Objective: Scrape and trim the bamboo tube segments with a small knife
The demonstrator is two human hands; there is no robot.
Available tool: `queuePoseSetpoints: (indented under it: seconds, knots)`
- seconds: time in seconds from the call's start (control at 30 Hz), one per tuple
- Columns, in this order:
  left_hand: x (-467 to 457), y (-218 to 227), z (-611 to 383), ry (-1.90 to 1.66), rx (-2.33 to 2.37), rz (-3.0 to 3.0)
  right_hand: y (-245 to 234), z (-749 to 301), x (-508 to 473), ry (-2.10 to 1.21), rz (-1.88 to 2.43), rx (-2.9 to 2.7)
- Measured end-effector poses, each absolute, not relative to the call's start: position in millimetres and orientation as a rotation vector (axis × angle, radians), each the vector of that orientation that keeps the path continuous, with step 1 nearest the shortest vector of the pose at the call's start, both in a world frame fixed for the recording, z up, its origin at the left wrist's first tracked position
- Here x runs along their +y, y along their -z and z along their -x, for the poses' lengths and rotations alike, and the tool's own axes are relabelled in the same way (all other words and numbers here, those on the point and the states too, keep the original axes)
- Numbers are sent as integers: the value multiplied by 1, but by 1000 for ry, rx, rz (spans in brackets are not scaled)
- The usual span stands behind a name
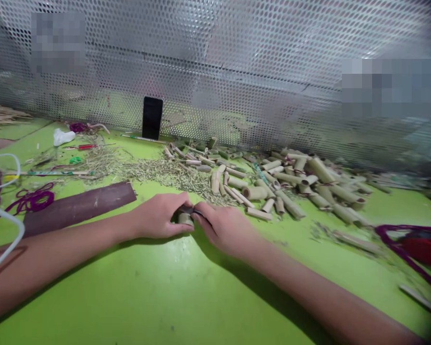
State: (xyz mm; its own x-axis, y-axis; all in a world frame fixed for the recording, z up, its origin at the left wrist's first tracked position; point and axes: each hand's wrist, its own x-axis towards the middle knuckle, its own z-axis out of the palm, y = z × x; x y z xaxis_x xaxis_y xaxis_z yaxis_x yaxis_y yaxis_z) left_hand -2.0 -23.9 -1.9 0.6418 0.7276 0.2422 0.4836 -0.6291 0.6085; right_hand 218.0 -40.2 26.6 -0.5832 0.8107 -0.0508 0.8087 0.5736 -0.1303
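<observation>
My left hand (pixel 167 215) is closed around a short piece of bamboo (pixel 185 220) just above the green table (pixel 158 287). My right hand (pixel 224 225) grips a dark, thin blade-like tool (pixel 203 215) whose tip reaches the bamboo's upper end. The two hands almost meet in the middle of the view. The tool's handle is hidden inside my right fingers, so its exact kind does not show.
Cut bamboo pieces (pixel 290 177) pile up behind my right hand, with shavings (pixel 175 175) beside them. A phone (pixel 153 118) leans on the perforated metal screen (pixel 201 72). Brown sandpaper-like strip (pixel 82 206), purple cord (pixel 39 197) and white cable (pixel 16 225) lie left.
</observation>
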Motion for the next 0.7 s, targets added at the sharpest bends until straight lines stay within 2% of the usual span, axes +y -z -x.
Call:
queuePoseSetpoints:
  seconds: [0.7]
  knots:
    - [-22,2,4,-632,900,-2306,-27,-231,-44,-330,1403,-2744]
